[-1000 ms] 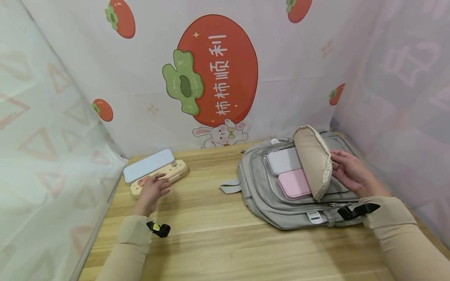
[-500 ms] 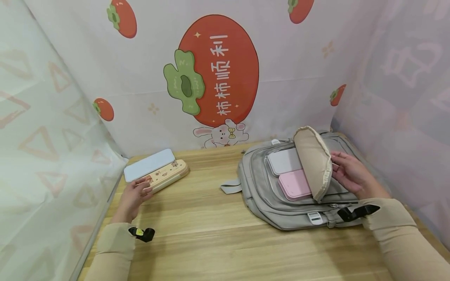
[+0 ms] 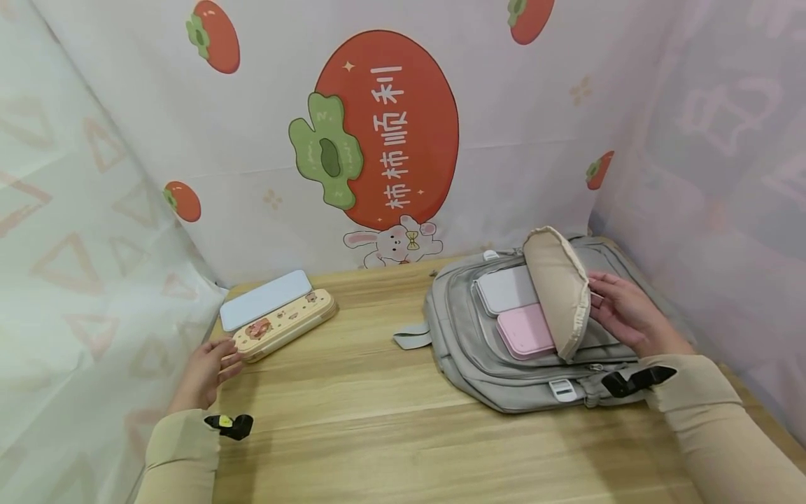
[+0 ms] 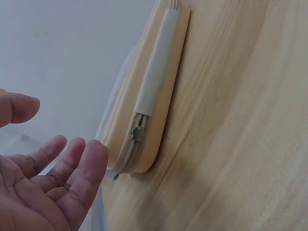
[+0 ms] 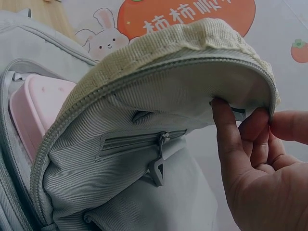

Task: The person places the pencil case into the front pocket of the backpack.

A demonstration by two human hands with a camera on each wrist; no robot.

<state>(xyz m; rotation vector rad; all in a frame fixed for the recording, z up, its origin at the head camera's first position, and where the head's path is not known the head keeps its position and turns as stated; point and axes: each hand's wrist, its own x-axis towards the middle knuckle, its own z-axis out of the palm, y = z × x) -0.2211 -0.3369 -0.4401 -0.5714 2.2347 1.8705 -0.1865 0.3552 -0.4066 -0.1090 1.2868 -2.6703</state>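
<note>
A yellow pencil case (image 3: 286,323) with cartoon prints lies at the table's far left, against a pale blue case (image 3: 267,299). At its near end is my left hand (image 3: 204,371), fingers loosely bent and nothing in them; in the left wrist view the fingertips (image 4: 96,151) come close to the zipped end, and I cannot tell if they touch. My right hand (image 3: 630,315) pinches the edge of the beige-lined pocket flap (image 3: 557,294) of a grey backpack (image 3: 462,350) and holds it raised. Inside that pocket sit a white case (image 3: 506,290) and a pink case (image 3: 526,331).
The backpack lies flat on the wooden table (image 3: 378,434), its strap loop (image 3: 412,337) pointing left. A printed curtain (image 3: 504,182) stands behind the table, with more hanging sheets at both sides. On the flap's outer face a zipper pull (image 5: 158,168) hangs down.
My left hand has moved left and toward me, from above the yellow pencil case to its near end. The right hand keeps the flap raised.
</note>
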